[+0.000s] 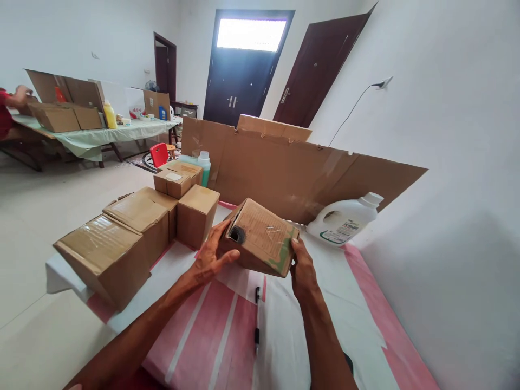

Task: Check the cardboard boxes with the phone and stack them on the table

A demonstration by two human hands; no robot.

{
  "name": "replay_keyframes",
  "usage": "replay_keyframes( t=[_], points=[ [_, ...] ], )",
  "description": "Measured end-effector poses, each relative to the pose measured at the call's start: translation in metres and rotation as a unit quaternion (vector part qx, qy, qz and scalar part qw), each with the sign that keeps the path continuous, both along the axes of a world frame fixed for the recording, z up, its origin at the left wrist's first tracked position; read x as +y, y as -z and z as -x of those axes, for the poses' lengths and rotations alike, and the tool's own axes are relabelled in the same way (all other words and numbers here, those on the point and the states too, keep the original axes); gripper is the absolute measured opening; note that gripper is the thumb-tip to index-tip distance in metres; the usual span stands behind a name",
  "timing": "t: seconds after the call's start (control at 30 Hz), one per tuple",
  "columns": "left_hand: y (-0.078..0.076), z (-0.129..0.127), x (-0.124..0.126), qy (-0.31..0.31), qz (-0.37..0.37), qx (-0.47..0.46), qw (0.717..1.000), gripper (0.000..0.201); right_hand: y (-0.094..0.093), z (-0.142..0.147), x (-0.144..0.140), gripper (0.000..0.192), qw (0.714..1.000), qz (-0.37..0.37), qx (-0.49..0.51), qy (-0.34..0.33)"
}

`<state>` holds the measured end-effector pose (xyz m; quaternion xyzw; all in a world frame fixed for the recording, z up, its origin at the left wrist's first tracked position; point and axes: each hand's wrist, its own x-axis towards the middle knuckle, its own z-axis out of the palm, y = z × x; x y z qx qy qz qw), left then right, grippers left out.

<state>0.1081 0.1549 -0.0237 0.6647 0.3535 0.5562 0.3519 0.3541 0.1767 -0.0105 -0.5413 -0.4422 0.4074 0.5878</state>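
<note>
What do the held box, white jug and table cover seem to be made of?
Held box: matte cardboard, from its folded sides and frayed edge. White jug: likely smooth plastic, from its slight sheen and moulded handle. Table cover: dull, perhaps thin plastic or cloth; creases leave it open.

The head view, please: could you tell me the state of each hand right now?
Left hand: holding the left end of the cardboard box, thumb spread.
Right hand: holding the same box's right end.
</note>
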Motion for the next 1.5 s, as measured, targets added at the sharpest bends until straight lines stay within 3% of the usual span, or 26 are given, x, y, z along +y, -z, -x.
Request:
replay_keyframes(
  t=[0.1,0.2,0.3,0.43,0.53,0.67,0.83,0.9,0.97,1.03,1.1,1.2,1.33,1.43,1.5],
  points=[
    [0.012,-0.014,0.009,-0.048,0.004,0.031,0.998,0.091,0.004,-0.004,0.006,0.053,1.0,0.0,0.004,0.006],
    [0.017,-0.026,0.022,-0.082,0.016,0.013,0.996,0.073,0.006,-0.006,0.005,0.047,0.999,0.007,0.011,0.029],
    [0.008,-0.029,0.035,-0.091,0.007,-0.006,0.996,0.061,0.005,-0.004,-0.01,0.043,0.999,0.031,0.018,0.033],
    [-0.016,-0.018,0.037,-0.071,-0.009,-0.009,0.997,0.056,0.012,0.012,-0.052,0.049,0.998,0.051,0.03,0.009],
    [-0.031,-0.007,0.02,-0.037,-0.013,0.001,0.999,0.057,0.023,0.033,-0.094,0.046,0.999,0.045,0.025,0.014],
    [-0.047,-0.002,-0.017,-0.007,-0.005,0.025,1.0,0.076,0.04,0.057,-0.15,0.044,0.998,0.052,-0.02,0.024],
    [-0.05,0.011,-0.051,0.023,0.019,0.067,0.997,0.085,0.048,0.054,-0.188,0.045,0.999,0.04,0.011,-0.027],
    [-0.048,0.021,-0.054,0.035,0.028,0.058,0.997,0.083,0.05,0.04,-0.187,0.052,0.998,0.041,-0.009,-0.047],
    [-0.048,0.03,-0.052,0.043,0.058,0.038,0.997,0.079,0.055,0.024,-0.179,0.055,0.985,0.086,-0.142,-0.038],
    [-0.05,0.035,-0.049,0.043,0.092,0.02,0.995,0.072,0.064,0.014,-0.166,0.047,0.943,0.151,-0.296,-0.014],
    [-0.054,0.037,-0.045,0.042,0.105,0.008,0.994,0.064,0.076,0.012,-0.151,0.037,0.907,0.197,-0.371,-0.001],
    [-0.058,0.034,-0.043,0.042,0.094,0.018,0.995,0.058,0.092,0.02,-0.134,0.028,0.903,0.211,-0.374,0.003],
    [-0.055,0.026,-0.043,0.037,0.062,0.042,0.996,0.057,0.102,0.017,-0.127,0.03,0.925,0.191,-0.327,-0.02],
    [-0.053,0.02,-0.045,0.053,0.043,0.063,0.996,0.059,0.084,-0.003,-0.131,0.035,0.945,0.176,-0.276,0.012],
    [-0.054,0.016,-0.048,0.058,0.03,0.081,0.994,0.061,0.053,-0.013,-0.136,0.035,0.973,0.103,-0.179,0.101]
  ],
)
